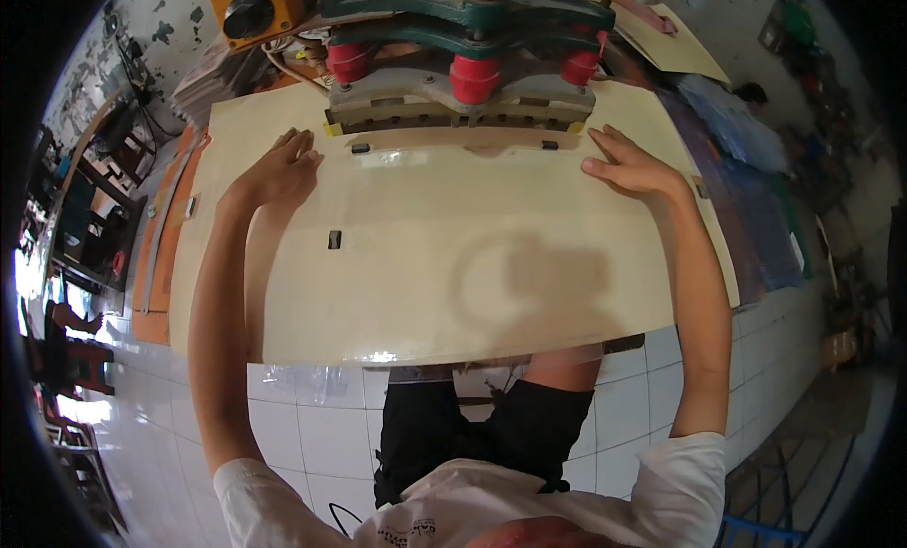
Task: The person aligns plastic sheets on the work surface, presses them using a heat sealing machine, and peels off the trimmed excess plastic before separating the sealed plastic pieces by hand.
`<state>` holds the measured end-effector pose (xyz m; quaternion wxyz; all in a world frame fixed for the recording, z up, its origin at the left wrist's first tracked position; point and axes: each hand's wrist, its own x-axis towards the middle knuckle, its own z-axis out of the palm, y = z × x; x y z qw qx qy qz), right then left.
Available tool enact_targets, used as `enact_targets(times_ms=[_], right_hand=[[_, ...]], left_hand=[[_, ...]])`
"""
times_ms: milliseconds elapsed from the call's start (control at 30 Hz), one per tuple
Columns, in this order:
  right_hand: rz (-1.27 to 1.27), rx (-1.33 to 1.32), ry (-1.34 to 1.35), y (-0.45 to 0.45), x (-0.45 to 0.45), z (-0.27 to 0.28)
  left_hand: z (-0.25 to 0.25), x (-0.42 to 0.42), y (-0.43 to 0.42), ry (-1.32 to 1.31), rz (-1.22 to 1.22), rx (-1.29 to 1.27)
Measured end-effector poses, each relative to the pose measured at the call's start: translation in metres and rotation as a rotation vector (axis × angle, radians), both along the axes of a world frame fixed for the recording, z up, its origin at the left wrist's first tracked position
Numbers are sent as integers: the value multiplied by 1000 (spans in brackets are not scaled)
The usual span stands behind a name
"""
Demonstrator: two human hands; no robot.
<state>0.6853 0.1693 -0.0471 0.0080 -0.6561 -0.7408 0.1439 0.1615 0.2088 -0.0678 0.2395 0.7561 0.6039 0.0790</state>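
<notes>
A wide cream sheet point(416, 283) with a glossy clear layer covers the work surface in front of me. On its left part rests my left hand point(282, 167), fingers stretched toward the machine. My right hand point(631, 162) lies on the right part, thumb and fingers apart. Between and beyond my hands stands a green and grey press machine point(463, 80) with red cylinders, its lower edge over the sheet's far side. Small dark blocks sit near that edge, one on the left point(360, 148) and one on the right point(549, 145). Another dark block point(334, 239) lies nearer me.
A yellow switch box point(251, 14) is at the back left, above stacked sheets point(217, 80). A metal ruler point(170, 227) lies along the left side. Clear plastic sheets point(732, 123) are on the right. Part of a person's leg point(76, 318) shows at far left.
</notes>
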Motion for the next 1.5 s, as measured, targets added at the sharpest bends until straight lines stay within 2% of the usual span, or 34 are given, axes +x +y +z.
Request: enact_targets(times_ms=[67,133,167,333,733,867,933,967,1033,1100,1233,1300,1367,1500], right_hand=[[-45,-30,27,-3,-4,-7],[-17,116,-58,-9,-5,-21],[-24,104,-54,-7,-4,-25],[79,227,-79,-6,0,-33],[68,277,-134,-8,-6,-35],[136,357,-75,-7,-6,-36],[127,340,120,-8,-12,-28],[146,341,127,-9,-16,-26],[28,315,275,-14,-20,-23],[73,336,239,-14,-21,-25],[113,328,130,-15,-30,-23],[147,321,129,-13,-29,-25],[118,312,-37,-11,-21,-32],[72,286,-74,-11,-20,-34]], left_hand=[[-18,-6,5,147,69,139],[-12,5,-9,198,71,142],[-9,8,-14,242,77,139],[-5,13,-20,291,70,145],[-6,3,-16,276,88,132],[-15,-6,-12,241,46,238],[-12,-1,-18,255,45,273],[-11,3,-20,235,34,313],[-10,10,-24,210,32,354],[-12,16,-26,105,-15,405],[-16,28,-31,71,-23,423],[-22,26,-30,91,-23,413],[-24,27,-30,163,-48,464],[-24,27,-30,214,-56,456]])
